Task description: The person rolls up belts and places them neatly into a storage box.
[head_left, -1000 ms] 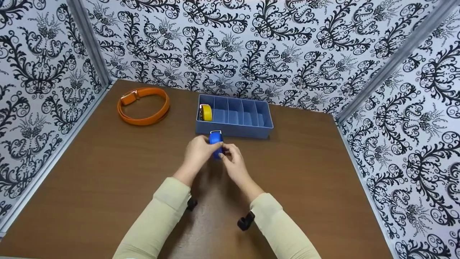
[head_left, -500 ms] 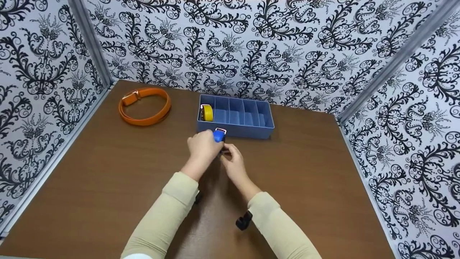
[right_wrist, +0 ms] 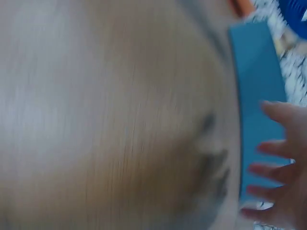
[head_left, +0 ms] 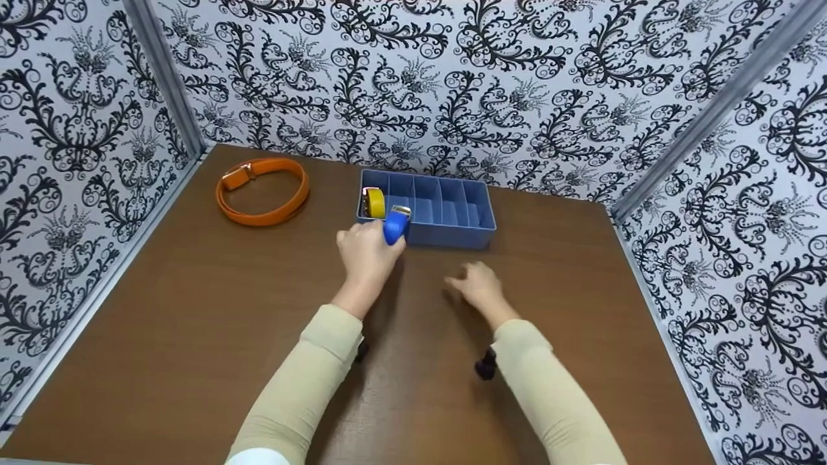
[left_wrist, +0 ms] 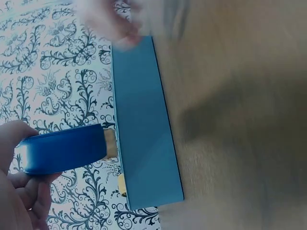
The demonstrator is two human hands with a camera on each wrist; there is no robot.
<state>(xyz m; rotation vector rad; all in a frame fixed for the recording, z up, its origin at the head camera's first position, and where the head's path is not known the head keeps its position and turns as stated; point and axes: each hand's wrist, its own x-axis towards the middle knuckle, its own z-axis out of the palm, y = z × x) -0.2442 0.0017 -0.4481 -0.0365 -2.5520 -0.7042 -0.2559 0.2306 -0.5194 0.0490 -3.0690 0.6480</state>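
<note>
My left hand (head_left: 368, 255) grips a rolled blue belt (head_left: 396, 225) by its sides, with the metal buckle end up at the front edge of the blue-grey divided box (head_left: 446, 236). In the left wrist view the blue belt (left_wrist: 67, 149) shows as a tight coil between thumb and fingers, its buckle overlapping the box rim. A rolled yellow belt (head_left: 375, 203) stands in the box's leftmost compartment. To the right, my right hand (head_left: 481, 287) hovers above the table, holding nothing; its fingers are spread in the right wrist view.
An orange belt (head_left: 261, 218) lies in a loose loop at the back left of the brown table (head_left: 413, 387). Patterned walls (head_left: 413, 84) enclose the back and both sides, with grey metal posts (head_left: 161, 77) at the corners.
My left hand has lifted and tilted the blue belt, bringing it forward to the box. My right hand has let go of the belt and moved off to the right.
</note>
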